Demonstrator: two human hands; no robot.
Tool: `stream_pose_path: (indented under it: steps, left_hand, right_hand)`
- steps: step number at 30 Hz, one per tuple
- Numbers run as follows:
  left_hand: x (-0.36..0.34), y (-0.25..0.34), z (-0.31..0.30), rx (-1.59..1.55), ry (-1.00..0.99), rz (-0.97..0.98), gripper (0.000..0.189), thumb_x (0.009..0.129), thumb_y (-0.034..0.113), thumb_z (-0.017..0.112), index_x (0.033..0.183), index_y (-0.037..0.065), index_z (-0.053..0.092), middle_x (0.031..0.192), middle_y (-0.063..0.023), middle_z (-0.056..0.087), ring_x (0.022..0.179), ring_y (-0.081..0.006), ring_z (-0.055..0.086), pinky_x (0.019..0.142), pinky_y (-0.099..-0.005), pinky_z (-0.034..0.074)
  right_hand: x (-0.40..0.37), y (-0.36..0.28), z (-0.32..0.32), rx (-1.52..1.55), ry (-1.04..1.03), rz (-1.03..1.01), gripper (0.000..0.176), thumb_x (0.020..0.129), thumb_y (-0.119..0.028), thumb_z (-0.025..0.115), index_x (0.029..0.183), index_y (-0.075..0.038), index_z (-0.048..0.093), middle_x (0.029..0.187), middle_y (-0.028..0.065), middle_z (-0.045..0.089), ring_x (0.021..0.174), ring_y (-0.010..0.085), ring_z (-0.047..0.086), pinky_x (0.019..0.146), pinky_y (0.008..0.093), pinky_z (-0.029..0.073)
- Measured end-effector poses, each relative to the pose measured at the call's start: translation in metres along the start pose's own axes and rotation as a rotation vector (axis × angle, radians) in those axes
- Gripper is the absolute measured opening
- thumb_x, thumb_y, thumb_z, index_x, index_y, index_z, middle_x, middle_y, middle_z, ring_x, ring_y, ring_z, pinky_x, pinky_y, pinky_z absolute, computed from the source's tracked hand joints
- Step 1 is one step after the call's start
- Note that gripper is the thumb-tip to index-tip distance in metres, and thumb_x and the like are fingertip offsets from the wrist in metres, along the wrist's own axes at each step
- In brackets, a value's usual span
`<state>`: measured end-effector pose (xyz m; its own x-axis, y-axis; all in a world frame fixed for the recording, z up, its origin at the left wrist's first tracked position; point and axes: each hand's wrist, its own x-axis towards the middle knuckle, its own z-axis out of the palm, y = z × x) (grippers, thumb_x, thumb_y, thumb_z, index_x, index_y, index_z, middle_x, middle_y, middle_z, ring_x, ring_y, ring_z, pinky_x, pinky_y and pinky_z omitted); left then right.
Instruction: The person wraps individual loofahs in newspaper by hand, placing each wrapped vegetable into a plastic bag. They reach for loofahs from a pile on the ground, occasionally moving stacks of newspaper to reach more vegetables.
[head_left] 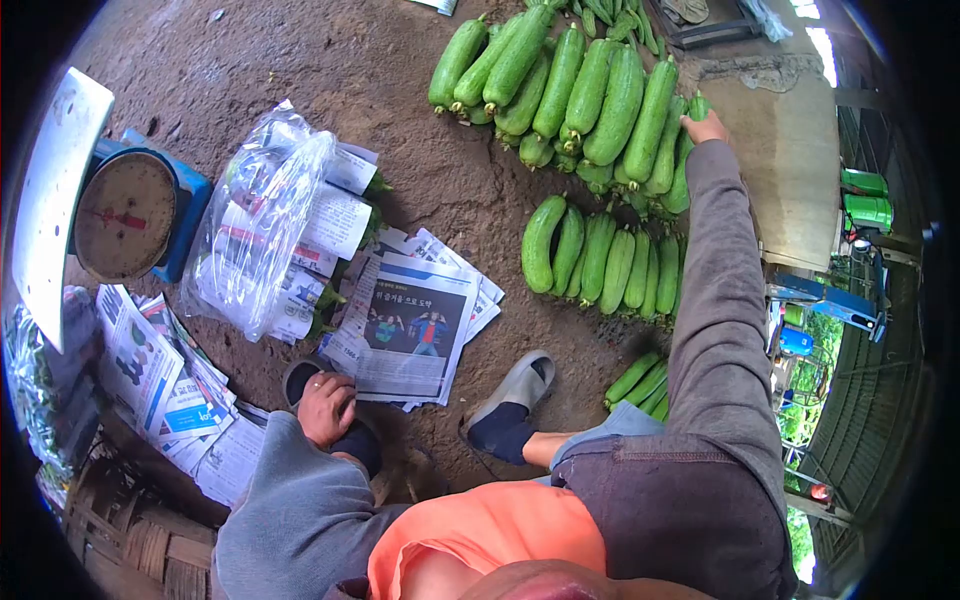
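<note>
My right hand (705, 128) reaches out at the top right, its fingers wrapped round a green luffa gourd (699, 106) at the right end of a large pile of luffa gourds (560, 82). Just below that pile lies a second row of shorter gourds (600, 262). Down by my shoe, my left hand (327, 408) hangs with its fingers curled, and I see nothing in them. It is close to the lower left corner of a stack of newspaper sheets (415, 325), spread on the dirt floor between my feet and the wrapped bundle.
Paper-wrapped gourds in a clear plastic bag (270, 225) lie to the left. Beyond them stands a blue dial scale (130, 210) with a metal pan (60, 190). More newspapers (170, 385) are at lower left. A few gourds (638, 385) lie near my right leg; a board (790, 165) is at right.
</note>
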<state>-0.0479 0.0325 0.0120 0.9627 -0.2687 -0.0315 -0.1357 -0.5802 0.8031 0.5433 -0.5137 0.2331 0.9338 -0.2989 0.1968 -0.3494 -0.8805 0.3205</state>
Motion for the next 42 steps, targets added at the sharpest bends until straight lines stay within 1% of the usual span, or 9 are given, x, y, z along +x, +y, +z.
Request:
stream_pose_path:
  steps: [3, 7, 11, 15, 16, 23, 27, 34, 42]
  left_hand:
    - [0.001, 0.001, -0.001, 0.011, -0.008, 0.002, 0.019, 0.071, 0.011, 0.066, 0.09, 0.008, 0.064, 0.103, -0.0072, 0.063, 0.102, -0.029, 0.058, 0.097, -0.0483, 0.041]
    - [0.001, 0.002, -0.001, -0.004, -0.012, 0.001, 0.02, 0.071, 0.012, 0.067, 0.091, 0.008, 0.064, 0.102, -0.0071, 0.064, 0.101, -0.029, 0.058, 0.098, -0.0486, 0.041]
    - [0.001, -0.001, -0.001, -0.005, -0.033, 0.01, 0.021, 0.07, 0.012, 0.067, 0.09, 0.008, 0.064, 0.102, -0.0074, 0.063, 0.104, -0.0295, 0.056, 0.097, -0.0483, 0.04]
    - [0.013, 0.008, -0.009, 0.121, -0.105, 0.123, 0.02, 0.072, 0.012, 0.066, 0.091, 0.009, 0.062, 0.105, -0.0063, 0.062, 0.107, -0.0264, 0.056, 0.096, -0.0453, 0.041]
    - [0.016, 0.006, -0.007, 0.099, -0.203, 0.158, 0.021, 0.075, 0.014, 0.063, 0.095, 0.009, 0.061, 0.115, -0.0073, 0.059, 0.117, -0.0264, 0.051, 0.1, -0.0461, 0.038]
    - [0.047, 0.001, 0.003, 0.309, -0.547, 0.316, 0.042, 0.076, 0.021, 0.066, 0.116, 0.01, 0.062, 0.147, -0.0106, 0.036, 0.14, -0.0273, 0.028, 0.111, -0.0533, 0.026]
    - [0.053, 0.0, 0.011, 0.41, -0.521, 0.229, 0.044, 0.082, 0.017, 0.055, 0.126, 0.011, 0.057, 0.151, -0.0093, 0.032, 0.141, -0.0261, 0.027, 0.111, -0.0523, 0.026]
    - [0.062, 0.012, 0.005, 0.446, -0.565, 0.19, 0.071, 0.069, 0.028, 0.074, 0.133, 0.009, 0.05, 0.146, -0.0072, 0.035, 0.138, -0.0266, 0.028, 0.111, -0.0518, 0.027]
    - [0.054, 0.0, 0.018, 0.476, -0.496, 0.225, 0.07, 0.069, 0.022, 0.071, 0.134, 0.008, 0.049, 0.151, -0.0076, 0.028, 0.142, -0.0265, 0.024, 0.112, -0.0527, 0.024]
  right_hand:
    - [-0.04, -0.056, -0.037, 0.1, 0.423, -0.339, 0.063, 0.076, -0.044, 0.07, 0.13, -0.015, 0.055, 0.127, 0.0179, 0.056, 0.118, 0.0331, 0.053, 0.099, 0.0453, 0.043]
    - [-0.091, -0.189, -0.057, 0.626, 0.089, -0.436, 0.046, 0.079, -0.03, 0.07, 0.122, -0.017, 0.059, 0.132, 0.0123, 0.052, 0.124, 0.0288, 0.048, 0.106, 0.0502, 0.036]
    - [-0.093, -0.278, 0.003, 0.041, 0.552, -0.853, 0.028, 0.091, -0.025, 0.049, 0.114, -0.014, 0.062, 0.119, 0.0106, 0.061, 0.115, 0.0259, 0.052, 0.097, 0.0457, 0.04]
    - [-0.092, -0.29, 0.02, -0.156, 0.503, -1.097, 0.03, 0.091, -0.021, 0.044, 0.113, -0.015, 0.065, 0.133, 0.0087, 0.054, 0.129, 0.0278, 0.042, 0.109, 0.0496, 0.028]
    - [-0.085, -0.286, 0.023, -0.227, 0.614, -1.147, 0.05, 0.073, -0.021, 0.072, 0.122, -0.022, 0.06, 0.145, 0.0045, 0.043, 0.137, 0.0236, 0.035, 0.113, 0.0516, 0.029]
    - [-0.152, -0.243, -0.053, -0.141, 0.137, -1.165, 0.065, 0.068, -0.019, 0.081, 0.124, -0.011, 0.051, 0.144, 0.008, 0.043, 0.139, 0.0214, 0.033, 0.116, 0.0539, 0.018]
    - [-0.227, -0.208, -0.069, 0.195, 0.032, -1.226, 0.056, 0.072, -0.044, 0.07, 0.113, -0.011, 0.05, 0.095, 0.0162, 0.061, 0.099, 0.0289, 0.061, 0.109, 0.0584, 0.03]
    - [-0.356, -0.175, -0.014, 0.741, -0.515, -0.822, 0.058, 0.069, -0.042, 0.076, 0.11, -0.004, 0.062, 0.09, 0.0204, 0.069, 0.082, 0.0304, 0.07, 0.075, 0.0393, 0.054]
    - [-0.339, -0.216, 0.059, 0.445, -0.271, -0.812, 0.053, 0.07, -0.045, 0.076, 0.112, -0.015, 0.062, 0.104, 0.0126, 0.065, 0.1, 0.0312, 0.06, 0.086, 0.0434, 0.049]
